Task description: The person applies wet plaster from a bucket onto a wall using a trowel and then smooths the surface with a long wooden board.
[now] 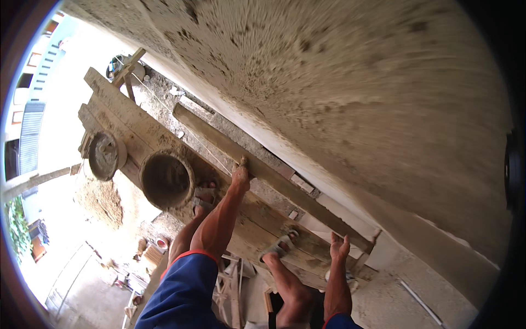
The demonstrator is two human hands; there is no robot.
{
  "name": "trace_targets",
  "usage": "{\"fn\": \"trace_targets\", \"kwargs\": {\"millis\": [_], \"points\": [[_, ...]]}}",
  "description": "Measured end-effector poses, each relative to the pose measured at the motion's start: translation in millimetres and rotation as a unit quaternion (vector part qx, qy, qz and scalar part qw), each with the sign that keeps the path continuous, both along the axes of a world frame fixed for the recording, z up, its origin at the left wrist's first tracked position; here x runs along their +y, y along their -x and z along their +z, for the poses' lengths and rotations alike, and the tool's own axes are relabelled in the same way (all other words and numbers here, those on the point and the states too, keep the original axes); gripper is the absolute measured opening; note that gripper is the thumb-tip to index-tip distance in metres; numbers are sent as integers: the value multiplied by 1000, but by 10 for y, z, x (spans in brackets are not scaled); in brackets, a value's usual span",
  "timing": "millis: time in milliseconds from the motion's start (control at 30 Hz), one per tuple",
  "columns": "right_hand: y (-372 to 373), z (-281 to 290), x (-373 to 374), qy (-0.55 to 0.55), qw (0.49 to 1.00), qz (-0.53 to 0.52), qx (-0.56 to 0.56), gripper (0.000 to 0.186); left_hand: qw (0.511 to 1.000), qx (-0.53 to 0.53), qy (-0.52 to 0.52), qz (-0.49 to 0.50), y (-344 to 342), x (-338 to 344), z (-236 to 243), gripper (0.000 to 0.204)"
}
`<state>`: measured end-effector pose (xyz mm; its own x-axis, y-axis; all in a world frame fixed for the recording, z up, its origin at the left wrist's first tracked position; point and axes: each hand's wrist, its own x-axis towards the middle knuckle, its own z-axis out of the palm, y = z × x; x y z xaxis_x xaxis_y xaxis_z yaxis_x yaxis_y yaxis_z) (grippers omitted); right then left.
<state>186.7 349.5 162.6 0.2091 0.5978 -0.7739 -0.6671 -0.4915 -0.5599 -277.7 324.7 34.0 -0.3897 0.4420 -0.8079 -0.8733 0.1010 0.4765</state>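
My left hand [240,172] grips a long wooden straightedge [208,137] that runs diagonally beside the plastered wall [350,82]. Near the board's lower right end, my right hand [339,247] has its fingers apart, just at or beside the board; contact is unclear. Under me are rough, mortar-stained scaffold planks [131,129], where my sandalled left foot [203,200] and right foot [278,247] stand. A large mortar-crusted bucket [167,181] is beside my left foot, and a smaller bucket [103,156] holding grey mortar sits farther up the planks.
Wooden scaffold supports [130,71] and a crossbar [44,175] extend beyond the planks. Far below lie a sand pile [98,203], a white pipe [419,301] and scattered debris. A narrow gap separates the planks from the wall, and a building [32,142] shows at far left.
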Motion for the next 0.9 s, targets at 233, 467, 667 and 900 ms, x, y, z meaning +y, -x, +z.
{"fn": "trace_targets", "kwargs": {"millis": [233,467,667,900], "points": [[884,-1952,365,23,999,27,10,39,998,-3,-64,-20,1031,364,-2066,61],[1580,-2864,815,8,991,-10,129,41,996,21,-83,-35,1846,1011,-2499,77],[2115,-2684,1093,-35,990,14,138,42,993,100,4,66,2294,1241,-2072,62],[1745,-1502,1122,-101,991,-27,82,44,984,85,-11,153,1674,1541,-952,62]]}}
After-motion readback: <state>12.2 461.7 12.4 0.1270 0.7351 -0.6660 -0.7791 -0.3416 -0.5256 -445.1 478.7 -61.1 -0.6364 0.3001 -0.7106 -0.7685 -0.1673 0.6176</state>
